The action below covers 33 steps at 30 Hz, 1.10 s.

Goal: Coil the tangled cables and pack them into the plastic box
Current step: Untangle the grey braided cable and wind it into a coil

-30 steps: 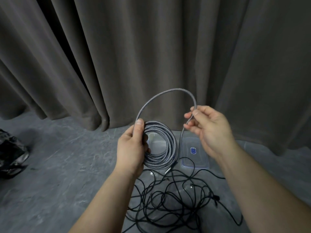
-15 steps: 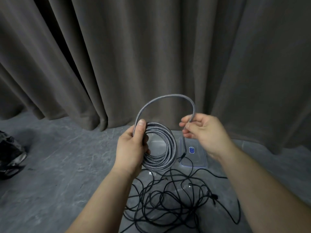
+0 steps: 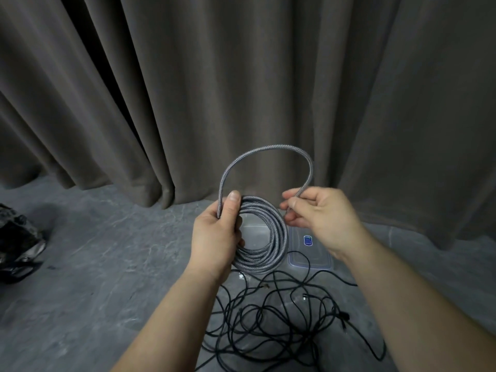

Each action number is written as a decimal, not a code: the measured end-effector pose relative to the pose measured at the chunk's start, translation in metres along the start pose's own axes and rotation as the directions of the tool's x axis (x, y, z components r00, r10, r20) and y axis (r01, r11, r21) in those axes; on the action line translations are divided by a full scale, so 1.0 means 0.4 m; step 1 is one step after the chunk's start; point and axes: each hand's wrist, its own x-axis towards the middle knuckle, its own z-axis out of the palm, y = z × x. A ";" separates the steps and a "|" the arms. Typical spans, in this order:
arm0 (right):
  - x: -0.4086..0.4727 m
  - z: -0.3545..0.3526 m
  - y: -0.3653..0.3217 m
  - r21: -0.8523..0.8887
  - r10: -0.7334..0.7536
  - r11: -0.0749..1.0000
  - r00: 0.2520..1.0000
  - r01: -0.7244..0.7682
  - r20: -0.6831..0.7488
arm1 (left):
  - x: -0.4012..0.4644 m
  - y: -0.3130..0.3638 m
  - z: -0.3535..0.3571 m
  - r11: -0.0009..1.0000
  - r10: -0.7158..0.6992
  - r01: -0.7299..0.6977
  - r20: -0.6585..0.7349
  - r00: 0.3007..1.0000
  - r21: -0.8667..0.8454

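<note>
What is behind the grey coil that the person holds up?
Through and beside the grey coil, a clear plastic box and its lid with a blue label lie on the floor. The coil and the left hand cover much of the box, so its contents cannot be seen.

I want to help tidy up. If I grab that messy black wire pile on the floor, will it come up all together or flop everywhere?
Probably floppy: the black cables are thin and lie in loose, limp loops. They cross over each other, so lifting one strand would likely drag others along. They look light, and loose ends may dangle and snag.
</note>
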 end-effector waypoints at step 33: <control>0.012 0.009 -0.006 0.162 0.215 0.962 0.976 -0.218 0.034 | -0.037 -0.015 0.012 0.924 0.212 -0.315 0.396 0.893 0.217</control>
